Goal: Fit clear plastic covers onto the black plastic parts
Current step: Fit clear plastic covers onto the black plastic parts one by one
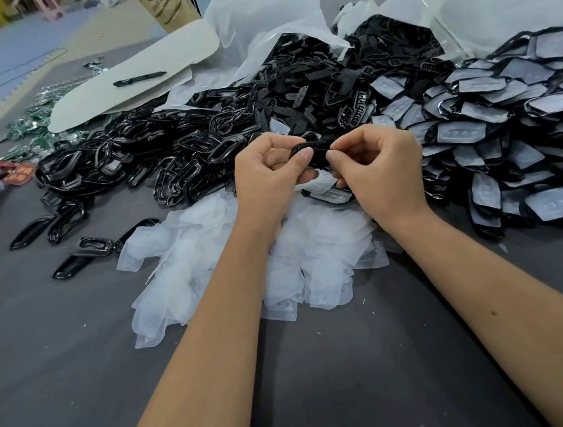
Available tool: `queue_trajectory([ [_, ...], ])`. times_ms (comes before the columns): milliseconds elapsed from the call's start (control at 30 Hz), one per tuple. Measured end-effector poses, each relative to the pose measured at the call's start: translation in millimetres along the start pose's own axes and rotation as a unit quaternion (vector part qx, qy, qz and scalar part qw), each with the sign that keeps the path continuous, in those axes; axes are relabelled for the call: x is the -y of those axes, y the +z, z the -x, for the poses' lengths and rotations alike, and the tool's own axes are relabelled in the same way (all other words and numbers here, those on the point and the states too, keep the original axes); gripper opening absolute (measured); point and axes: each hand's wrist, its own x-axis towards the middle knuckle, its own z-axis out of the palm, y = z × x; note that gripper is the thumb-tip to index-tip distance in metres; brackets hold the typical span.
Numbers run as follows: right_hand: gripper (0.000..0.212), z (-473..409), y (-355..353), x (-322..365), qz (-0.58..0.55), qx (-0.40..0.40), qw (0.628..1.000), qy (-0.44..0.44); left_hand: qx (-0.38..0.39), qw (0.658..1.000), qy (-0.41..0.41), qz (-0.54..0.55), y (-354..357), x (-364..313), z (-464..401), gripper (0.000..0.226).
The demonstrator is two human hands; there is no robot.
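A black plastic part point(313, 151) is held above the middle of the grey surface point(82, 370), pinched at one end by the curled fingers and thumb of the left hand point(266, 177) and at the other by those of the right hand point(382, 165); a clear plastic cover point(321, 179) shows just beneath it between the fingers, though whether it is seated on the part cannot be told. Directly under the wrists lies a loose heap of clear covers point(216, 261). To the left spreads a pile of glossy black frames point(137, 161), a few strays apart on the surface. Behind, two open translucent plastic bags point(255, 23) spill flat black parts point(321, 71) from their mouths. On the right is a mound of black parts with covers fitted point(506, 129). Farther back left, a black pen point(140, 79) lies on a white sheet point(142, 71), beside small green pieces point(37, 116).
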Motion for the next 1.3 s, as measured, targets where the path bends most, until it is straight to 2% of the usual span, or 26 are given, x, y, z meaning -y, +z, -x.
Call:
queue_trajectory([
  [100, 0.013, 0, -1, 0, 0.012, -0.022, 1.0, 0.004, 0.014, 1.0, 0.006, 0.02, -1, -1, 1, 0.015],
  [167, 0.019, 0, -2, 2, -0.02, -0.004, 1.0, 0.017, 0.017, 0.999, -0.007, 0.039, -2, -4, 2, 0.015],
  [267, 0.013, 0, -1, 4, -0.106, 0.04, 0.993, 0.043, 0.029, 0.998, -0.03, 0.055, -5, -6, 2, 0.015],
  [533, 0.016, 1, -2, 6, -0.144, 0.06, 0.984, 0.085, 0.047, 0.998, -0.018, 0.045, -6, -6, 1, 0.016],
  [700, 0.012, 4, -3, 12, -0.059, 0.031, 0.997, 0.038, 0.046, 0.999, -0.001, 0.02, -5, -7, 2, 0.024],
  [800, 0.027, 8, -1, 17, 0.016, 0.006, 1.0, -0.013, 0.04, 0.999, 0.013, 0.008, -8, -10, 0, 0.024],
  [867, 0.038, 11, -3, 23, 0.064, 0.009, 0.995, -0.079, 0.016, 1.0, 0.021, 0.005, -13, -14, -3, 0.024],
  [900, 0.039, 12, -3, 27, 0.067, 0.042, 0.99, -0.116, -0.003, 1.0, 0.022, 0.007, -18, -16, -5, 0.024],
  [967, 0.033, 15, -3, 35, 0.058, 0.177, 0.965, -0.183, -0.042, 0.999, 0.015, 0.017, -28, -16, -9, 0.026],
  [1033, 0.029, 23, 2, 43, 0.063, 0.319, 0.919, -0.222, -0.066, 0.997, 0.004, 0.035, -37, -14, -11, 0.026],
  [1100, 0.032, 32, 8, 48, 0.097, 0.41, 0.878, -0.225, -0.083, 0.995, -0.006, 0.057, -42, -12, -12, 0.025],
  [1200, 0.037, 37, 12, 52, 0.187, 0.455, 0.847, -0.201, -0.098, 0.992, -0.021, 0.071, -41, -10, -13, 0.023],
  [1300, 0.027, 34, 9, 53, 0.183, 0.467, 0.847, -0.175, -0.104, 0.991, -0.03, 0.074, -40, -9, -14, 0.023],
])
